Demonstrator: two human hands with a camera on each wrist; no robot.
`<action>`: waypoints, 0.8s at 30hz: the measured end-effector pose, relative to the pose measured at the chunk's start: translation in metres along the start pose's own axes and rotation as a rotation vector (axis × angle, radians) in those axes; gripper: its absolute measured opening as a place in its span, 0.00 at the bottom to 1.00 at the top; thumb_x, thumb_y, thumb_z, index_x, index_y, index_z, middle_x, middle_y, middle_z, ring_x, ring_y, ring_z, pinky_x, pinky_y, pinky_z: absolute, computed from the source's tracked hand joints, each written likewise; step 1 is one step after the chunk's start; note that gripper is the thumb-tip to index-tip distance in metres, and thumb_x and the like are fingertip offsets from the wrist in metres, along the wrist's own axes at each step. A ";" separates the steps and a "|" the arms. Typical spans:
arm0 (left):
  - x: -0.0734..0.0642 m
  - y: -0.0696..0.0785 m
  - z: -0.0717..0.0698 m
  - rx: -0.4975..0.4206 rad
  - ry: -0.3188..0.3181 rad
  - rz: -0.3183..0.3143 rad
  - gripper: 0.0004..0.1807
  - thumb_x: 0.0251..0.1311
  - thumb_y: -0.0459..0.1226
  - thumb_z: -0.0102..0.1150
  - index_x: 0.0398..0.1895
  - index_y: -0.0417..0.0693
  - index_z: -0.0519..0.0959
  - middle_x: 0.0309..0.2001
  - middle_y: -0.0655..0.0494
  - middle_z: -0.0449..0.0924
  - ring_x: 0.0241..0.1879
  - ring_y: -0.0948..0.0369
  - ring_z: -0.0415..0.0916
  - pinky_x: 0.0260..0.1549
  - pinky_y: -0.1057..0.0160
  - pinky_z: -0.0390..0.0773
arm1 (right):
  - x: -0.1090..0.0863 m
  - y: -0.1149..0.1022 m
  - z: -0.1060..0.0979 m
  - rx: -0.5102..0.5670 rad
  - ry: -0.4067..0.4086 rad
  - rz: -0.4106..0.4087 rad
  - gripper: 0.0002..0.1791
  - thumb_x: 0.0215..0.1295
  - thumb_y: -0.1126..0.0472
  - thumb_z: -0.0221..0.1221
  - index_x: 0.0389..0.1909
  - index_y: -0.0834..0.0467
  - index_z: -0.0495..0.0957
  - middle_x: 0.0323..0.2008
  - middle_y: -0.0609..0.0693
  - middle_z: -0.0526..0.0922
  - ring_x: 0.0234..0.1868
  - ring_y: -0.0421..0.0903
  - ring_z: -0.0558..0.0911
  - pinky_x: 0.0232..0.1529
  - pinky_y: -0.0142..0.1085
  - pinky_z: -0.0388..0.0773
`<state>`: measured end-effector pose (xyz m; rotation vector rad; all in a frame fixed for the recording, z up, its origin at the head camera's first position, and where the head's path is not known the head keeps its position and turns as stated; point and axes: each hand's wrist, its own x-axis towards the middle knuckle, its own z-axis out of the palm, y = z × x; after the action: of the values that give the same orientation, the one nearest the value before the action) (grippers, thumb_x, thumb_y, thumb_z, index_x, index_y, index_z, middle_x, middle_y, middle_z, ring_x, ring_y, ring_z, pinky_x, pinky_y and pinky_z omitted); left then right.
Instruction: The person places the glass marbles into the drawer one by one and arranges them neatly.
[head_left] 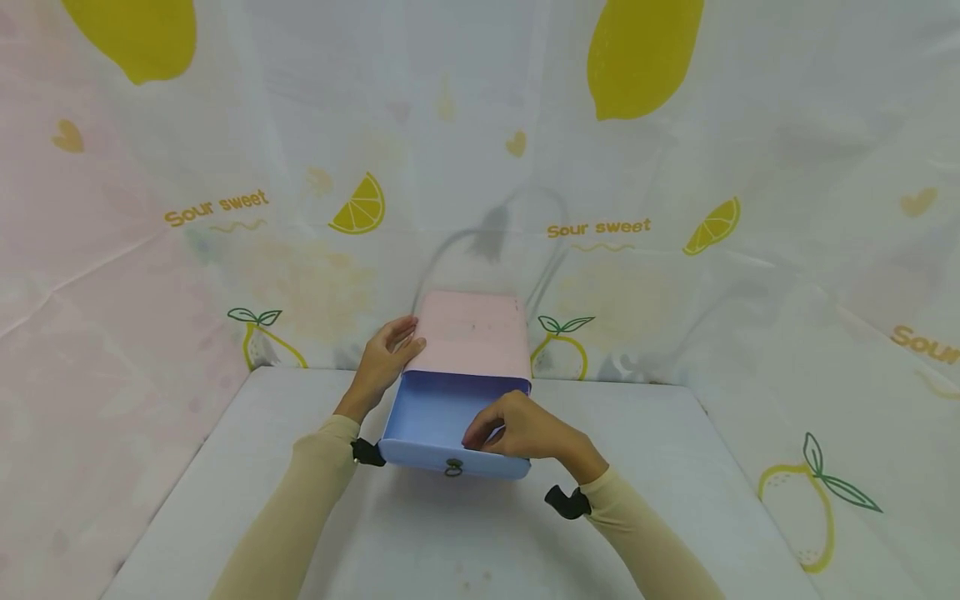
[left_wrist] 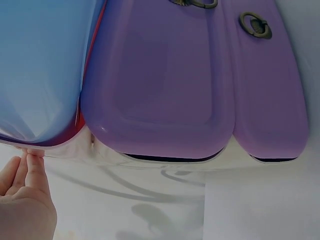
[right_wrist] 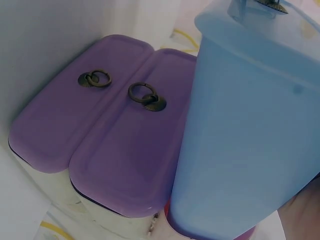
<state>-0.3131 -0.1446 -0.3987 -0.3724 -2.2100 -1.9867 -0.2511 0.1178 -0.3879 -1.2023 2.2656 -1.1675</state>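
Note:
A small cabinet with a pink top point(head_left: 472, 333) stands on the white table. Its blue drawer point(head_left: 435, 408) is pulled out toward me, with a metal ring pull point(head_left: 453, 467) on the front. My left hand point(head_left: 386, 358) rests against the cabinet's left side, and its fingers point(left_wrist: 36, 172) lie straight against the pale casing in the left wrist view. My right hand point(head_left: 525, 427) reaches over the drawer's right front corner, its fingers bent down inside. The front wall hides those fingertips, so I cannot tell whether they pinch anything.
Below the blue drawer, two purple drawers point(left_wrist: 165, 75) point(right_wrist: 60, 120) with ring pulls sit closed. A lemon-print sheet point(head_left: 465, 125) hangs behind and on both sides of the white table point(head_left: 637, 467). Black straps point(head_left: 567, 502) show at both wrists.

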 end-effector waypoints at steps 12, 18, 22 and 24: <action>0.000 0.001 0.001 0.018 0.001 -0.006 0.35 0.65 0.36 0.61 0.71 0.32 0.59 0.70 0.40 0.62 0.71 0.49 0.58 0.68 0.55 0.61 | -0.001 0.003 0.000 0.005 -0.006 -0.041 0.13 0.54 0.75 0.66 0.38 0.57 0.87 0.35 0.40 0.87 0.38 0.38 0.86 0.41 0.33 0.85; -0.001 0.001 0.001 0.021 -0.001 -0.008 0.35 0.65 0.36 0.61 0.71 0.32 0.58 0.70 0.40 0.61 0.71 0.49 0.57 0.69 0.56 0.61 | -0.001 0.004 0.001 0.010 0.000 -0.032 0.14 0.55 0.75 0.66 0.39 0.57 0.87 0.36 0.44 0.87 0.39 0.38 0.86 0.41 0.32 0.84; -0.001 0.001 0.001 0.011 -0.002 -0.010 0.35 0.65 0.36 0.61 0.71 0.32 0.59 0.70 0.40 0.62 0.71 0.50 0.58 0.68 0.57 0.61 | -0.002 0.003 0.001 0.017 0.010 -0.015 0.13 0.55 0.75 0.67 0.39 0.58 0.87 0.37 0.46 0.87 0.39 0.39 0.86 0.41 0.33 0.84; 0.000 0.001 0.001 0.006 -0.002 -0.008 0.35 0.65 0.36 0.61 0.70 0.32 0.59 0.70 0.40 0.62 0.71 0.50 0.58 0.68 0.57 0.61 | -0.003 0.002 0.002 0.025 0.017 -0.011 0.13 0.55 0.74 0.67 0.39 0.58 0.87 0.37 0.48 0.87 0.40 0.41 0.86 0.41 0.33 0.84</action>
<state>-0.3124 -0.1435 -0.3981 -0.3651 -2.2209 -1.9845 -0.2497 0.1200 -0.3911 -1.2013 2.2528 -1.2108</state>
